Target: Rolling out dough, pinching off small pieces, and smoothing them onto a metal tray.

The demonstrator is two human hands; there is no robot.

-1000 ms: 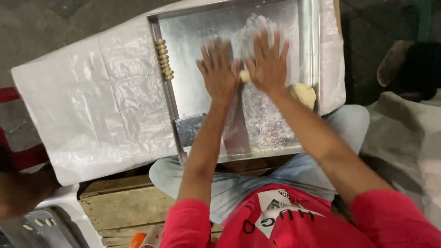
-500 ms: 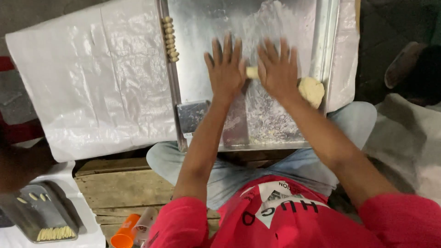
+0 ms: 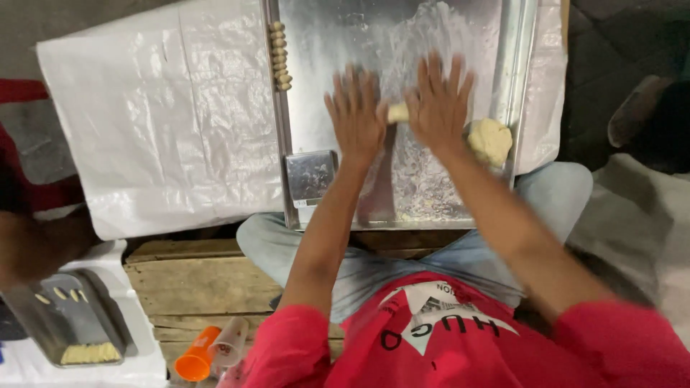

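**A:** What's in shot, top-down?

**B:** Person seated, red shirt, w/ a rectangular metal tray point(image 3: 521, 65) across the lap. Tray is shiny steel, dusted w/ white flour in a streaky patch down the middle.

**A:** Hands?

**B:** Both flat, palms down, fingers spread apart, side by side on the tray. Left hand point(image 3: 357, 115) and right hand point(image 3: 437, 106) press on a thin rope of pale dough point(image 3: 397, 112); only a short stub shows between them, rest hidden under the palms. Neither hand is closed around anything. Slight motion blur.

**A:** Other dough?

**B:** A rough, lumpy dough ball point(image 3: 490, 140), beige, sits near the tray's right rim, just beside the right wrist. At the tray's left rim, a neat column of small cut dough pieces point(image 3: 279, 56), bead-like.

**A:** Anything else?

**B:** Small square metal scraper point(image 3: 310, 176), dull and floury, lies by the left forearm in the tray's near-left corner. Crinkly white plastic sheet point(image 3: 158, 115) spreads left of the tray. Below, a worn wooden crate point(image 3: 194, 280), an orange plastic cup point(image 3: 195, 363), and a dark tray point(image 3: 68, 323) holding a few pale pieces.
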